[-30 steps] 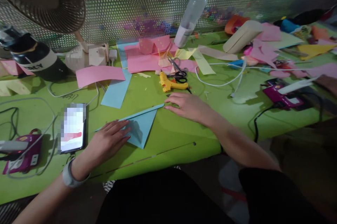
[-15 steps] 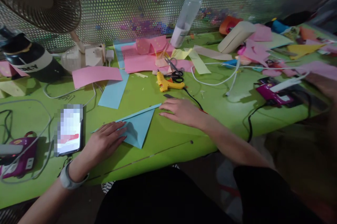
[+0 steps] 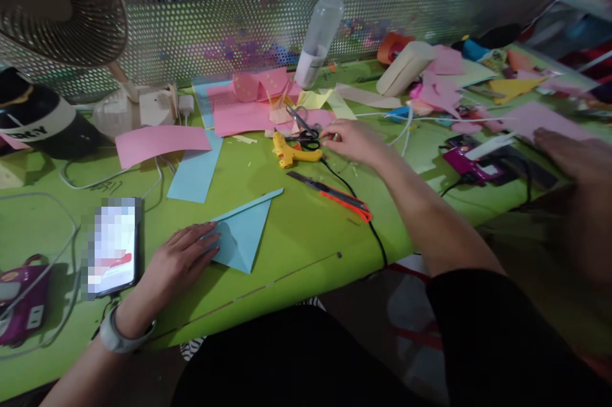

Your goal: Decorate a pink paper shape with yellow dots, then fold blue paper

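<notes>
My left hand lies flat, fingers stretched, on the left part of a folded sheet of blue paper. The paper has a narrow folded strip along its upper edge and a point toward me. My right hand is over the table with its fingers bent and a little apart. Its fingertips are right at the black handles of the scissors; I see no firm grip on them. A yellow glue gun lies just in front of the scissors. Nearer me rests a red-orange utility knife.
A phone and a purple power strip lie at left, near a fan and a dark bottle. Pink paper and a clear bottle are behind. Another person's hand is at right beside a second purple power strip.
My right hand has left the right end of the blue paper and moved away and rightward to the scissors, uncovering the utility knife. My left hand stays on the paper. The view has shifted slightly.
</notes>
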